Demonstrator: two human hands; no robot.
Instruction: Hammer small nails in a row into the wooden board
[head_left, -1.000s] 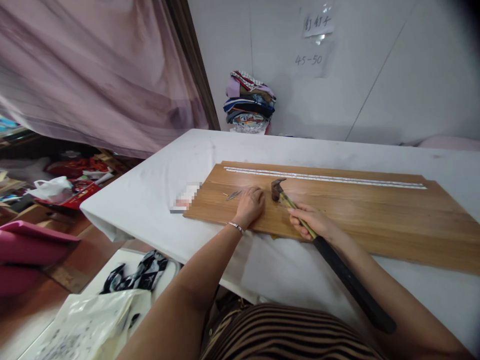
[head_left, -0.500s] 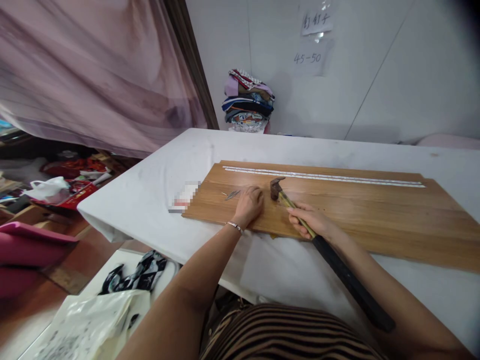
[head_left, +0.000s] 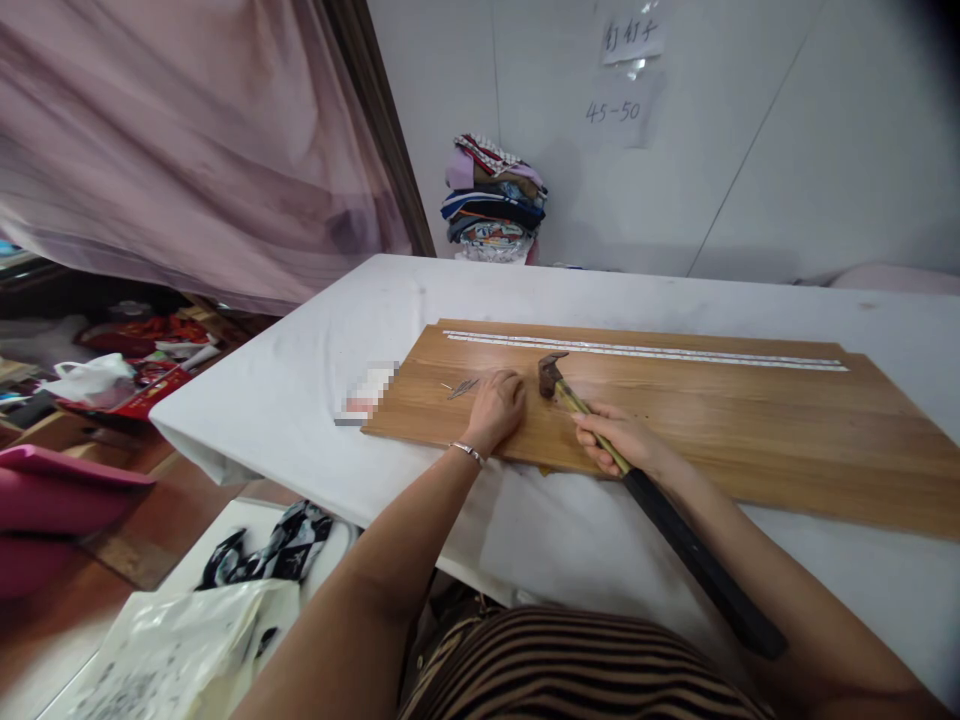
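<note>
My right hand [head_left: 611,437] is wrapped round the yellow neck of a claw hammer [head_left: 664,520], just above its long black grip. The rusty hammer head is over the wooden board [head_left: 720,430]; whether it touches the wood I cannot tell. A little left of it my left hand [head_left: 498,405] rests palm down on the board, its fingers together and slightly bent, with nothing visible in them. Several loose nails [head_left: 463,388] lie on the board just left of that hand. Two white measuring strips [head_left: 645,351] run along the board's far side.
The board lies on a table [head_left: 277,370] with a white cloth. A blurred-out small item [head_left: 366,395] is by its left end. Folded clothes [head_left: 495,200] are stacked against the wall behind. At lower left a white stool or low table bears a plastic bag [head_left: 180,640] and patterned cloth [head_left: 274,545].
The view has shifted very slightly. Both hands, the hammer and the nails keep their places on the board.
</note>
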